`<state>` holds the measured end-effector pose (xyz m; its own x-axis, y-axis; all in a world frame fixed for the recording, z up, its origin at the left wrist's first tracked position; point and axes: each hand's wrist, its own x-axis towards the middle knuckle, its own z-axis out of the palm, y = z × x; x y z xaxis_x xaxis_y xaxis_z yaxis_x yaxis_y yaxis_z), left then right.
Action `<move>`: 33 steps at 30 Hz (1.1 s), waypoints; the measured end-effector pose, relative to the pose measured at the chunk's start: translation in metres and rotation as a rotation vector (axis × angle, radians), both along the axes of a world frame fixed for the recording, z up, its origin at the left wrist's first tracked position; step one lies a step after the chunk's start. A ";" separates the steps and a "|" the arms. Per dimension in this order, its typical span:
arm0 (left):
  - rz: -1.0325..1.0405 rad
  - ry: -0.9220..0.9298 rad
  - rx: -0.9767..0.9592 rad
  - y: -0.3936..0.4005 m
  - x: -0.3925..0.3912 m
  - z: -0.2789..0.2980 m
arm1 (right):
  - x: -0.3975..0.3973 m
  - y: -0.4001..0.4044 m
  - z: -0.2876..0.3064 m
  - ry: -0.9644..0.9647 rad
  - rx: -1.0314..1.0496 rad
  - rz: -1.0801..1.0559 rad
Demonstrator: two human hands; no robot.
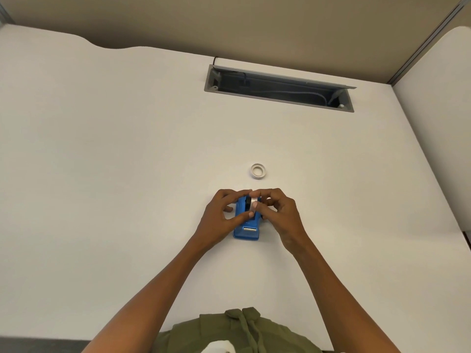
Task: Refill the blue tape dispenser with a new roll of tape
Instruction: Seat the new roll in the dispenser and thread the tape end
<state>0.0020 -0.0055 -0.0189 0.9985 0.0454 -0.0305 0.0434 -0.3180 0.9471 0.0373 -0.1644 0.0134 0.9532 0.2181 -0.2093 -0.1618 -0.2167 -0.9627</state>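
The blue tape dispenser (246, 231) lies on the white desk, its metal cutter end towards me. A roll of tape (253, 202) sits in its top slot, partly hidden by fingers. My left hand (224, 215) grips the dispenser's left side, thumb across the front and fingertips on the roll. My right hand (277, 208) pinches the roll from the right. A second white ring of tape (258, 171) lies flat on the desk just beyond the hands.
The white desk (114, 174) spreads wide around the hands. An open grey cable tray (279, 89) with wires is set into the desk at the back. A beige partition stands behind, and another desk edge lies at the right.
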 end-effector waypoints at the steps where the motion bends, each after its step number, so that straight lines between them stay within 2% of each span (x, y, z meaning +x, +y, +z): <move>1: 0.004 -0.001 0.000 0.000 0.000 0.000 | 0.001 0.001 0.000 0.017 0.009 -0.011; 10: 0.008 -0.004 0.003 -0.001 0.000 -0.001 | 0.008 0.008 0.001 0.187 0.079 -0.114; 16: 0.004 0.006 -0.002 -0.001 -0.001 0.000 | 0.006 0.006 -0.003 0.171 0.110 -0.141; 23: 0.019 0.002 -0.010 -0.003 -0.001 0.003 | 0.003 -0.006 -0.006 0.150 0.084 -0.007; 33: -0.034 0.013 0.026 0.002 -0.001 0.001 | 0.009 0.005 -0.003 0.180 0.069 -0.077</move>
<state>0.0013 -0.0038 -0.0175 0.9990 0.0124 -0.0425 0.0441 -0.3441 0.9379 0.0458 -0.1594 0.0108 0.9163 0.1655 -0.3646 -0.3458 -0.1318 -0.9290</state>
